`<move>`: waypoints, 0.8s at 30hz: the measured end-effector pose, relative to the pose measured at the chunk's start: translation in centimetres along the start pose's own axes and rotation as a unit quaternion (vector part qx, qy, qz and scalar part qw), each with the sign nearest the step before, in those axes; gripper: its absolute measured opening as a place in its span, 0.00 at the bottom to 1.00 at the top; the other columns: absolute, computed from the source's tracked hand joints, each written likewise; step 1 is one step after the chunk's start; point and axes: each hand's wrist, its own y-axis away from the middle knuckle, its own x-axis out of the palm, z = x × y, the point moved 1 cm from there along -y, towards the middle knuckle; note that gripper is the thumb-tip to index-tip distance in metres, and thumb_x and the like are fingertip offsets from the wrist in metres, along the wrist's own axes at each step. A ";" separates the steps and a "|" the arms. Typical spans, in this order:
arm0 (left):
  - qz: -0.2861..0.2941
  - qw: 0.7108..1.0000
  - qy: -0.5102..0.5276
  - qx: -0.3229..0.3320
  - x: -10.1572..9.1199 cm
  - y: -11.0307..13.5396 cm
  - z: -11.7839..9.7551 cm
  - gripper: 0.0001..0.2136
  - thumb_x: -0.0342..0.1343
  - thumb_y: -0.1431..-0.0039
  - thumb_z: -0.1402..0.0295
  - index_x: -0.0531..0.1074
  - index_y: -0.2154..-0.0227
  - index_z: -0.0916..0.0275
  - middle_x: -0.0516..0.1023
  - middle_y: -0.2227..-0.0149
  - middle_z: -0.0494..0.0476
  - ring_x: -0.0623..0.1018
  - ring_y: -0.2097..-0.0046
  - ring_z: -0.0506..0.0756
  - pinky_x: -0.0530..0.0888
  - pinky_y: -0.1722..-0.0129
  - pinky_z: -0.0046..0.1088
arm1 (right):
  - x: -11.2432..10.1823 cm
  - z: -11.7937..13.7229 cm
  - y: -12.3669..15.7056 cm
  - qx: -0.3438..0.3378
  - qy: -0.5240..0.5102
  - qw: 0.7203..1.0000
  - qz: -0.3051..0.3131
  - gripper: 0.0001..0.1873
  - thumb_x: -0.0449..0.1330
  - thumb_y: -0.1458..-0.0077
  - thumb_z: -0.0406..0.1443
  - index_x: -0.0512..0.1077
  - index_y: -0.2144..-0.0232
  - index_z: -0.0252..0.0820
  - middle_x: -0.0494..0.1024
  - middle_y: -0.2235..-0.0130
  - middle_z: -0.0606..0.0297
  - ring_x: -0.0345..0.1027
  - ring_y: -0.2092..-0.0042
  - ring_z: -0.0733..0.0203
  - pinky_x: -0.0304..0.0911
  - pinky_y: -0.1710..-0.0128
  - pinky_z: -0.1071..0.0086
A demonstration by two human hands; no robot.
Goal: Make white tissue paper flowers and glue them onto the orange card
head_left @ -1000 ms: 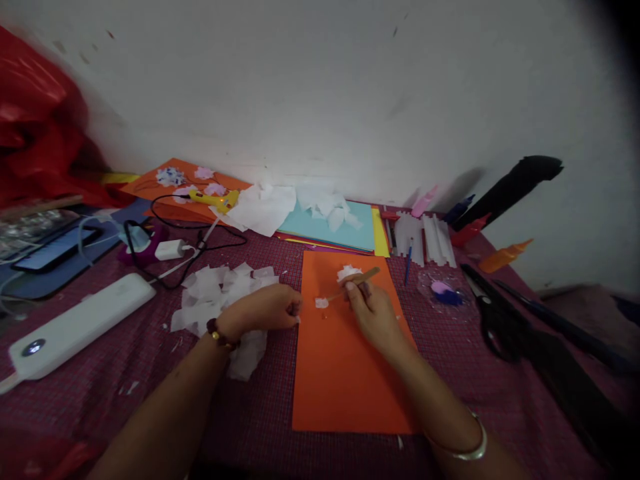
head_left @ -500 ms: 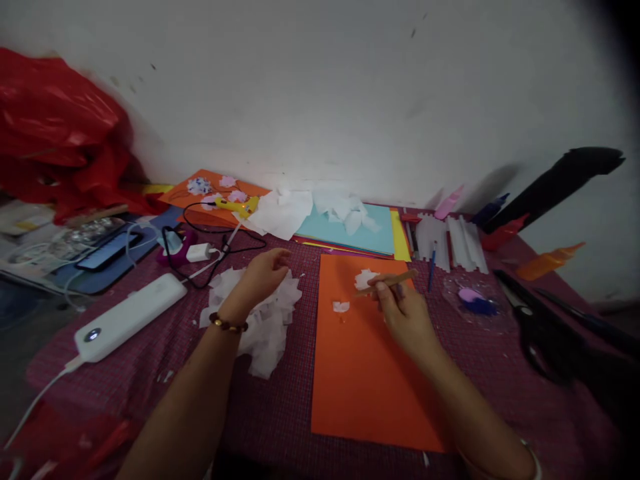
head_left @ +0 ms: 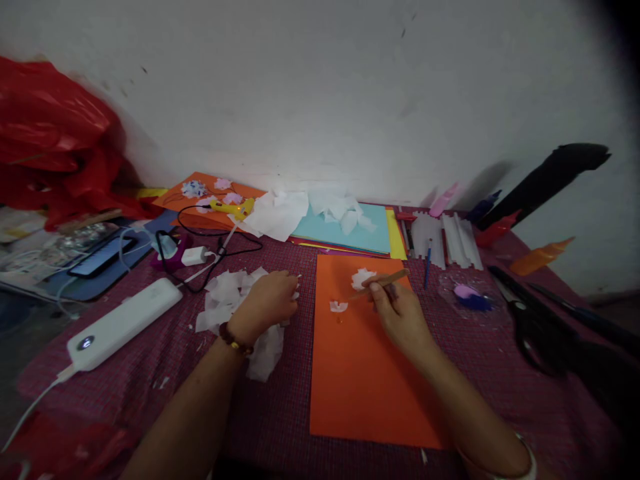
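Observation:
My right hand (head_left: 397, 313) grips a thin wooden stick (head_left: 385, 281) over the top of an orange paper sheet (head_left: 365, 373). The stick's tip lies near a white tissue flower (head_left: 362, 277). A smaller white tissue piece (head_left: 339, 306) sits on the sheet to the left of it. My left hand (head_left: 270, 300) rests with curled fingers on a pile of white tissue squares (head_left: 235, 300), just left of the sheet. What the fingers pinch is hidden.
A white power bank (head_left: 123, 323) with a cable lies at the left, near a phone (head_left: 97, 257) and a yellow glue gun (head_left: 230, 207). Black scissors (head_left: 530, 323), glue sticks (head_left: 450, 240), coloured paper (head_left: 350, 230) and bottles (head_left: 543, 255) line the right and back. A red bag (head_left: 50, 153) sits far left.
My left hand went from beside the sheet out over the tissue pile, then settled down on it with fingers curled. The right hand has kept the stick near the tissue flower.

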 end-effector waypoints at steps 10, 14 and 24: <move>-0.033 0.845 0.530 -0.068 -2.0 0.2 2.2 0.03 0.49 0.56 0.69 0.63 0.76 0.62 0.64 0.79 0.46 0.64 0.77 0.47 0.61 0.77 0.23 | -0.2 -0.3 -0.1 0.009 -0.027 1.000 -0.010 0.16 0.48 0.39 0.44 0.70 0.63 0.40 0.76 0.68 0.59 0.71 0.68 0.57 0.62 0.72 0.69; -0.024 0.796 0.600 -0.075 -1.7 0.2 2.3 0.05 0.53 0.57 0.68 0.63 0.75 0.62 0.63 0.80 0.44 0.62 0.79 0.45 0.60 0.79 0.22 | -0.2 -0.4 0.0 0.019 -0.036 0.999 -0.011 0.17 0.48 0.39 0.44 0.70 0.63 0.39 0.76 0.69 0.59 0.71 0.69 0.57 0.62 0.73 0.69; -0.184 0.882 0.405 -0.152 -2.3 0.2 4.8 0.08 0.54 0.54 0.65 0.72 0.73 0.64 0.75 0.67 0.54 0.70 0.70 0.50 0.65 0.71 0.25 | -0.4 -0.5 -0.1 0.010 -0.026 0.999 -0.015 0.17 0.48 0.39 0.45 0.70 0.64 0.40 0.75 0.72 0.61 0.70 0.72 0.59 0.61 0.75 0.69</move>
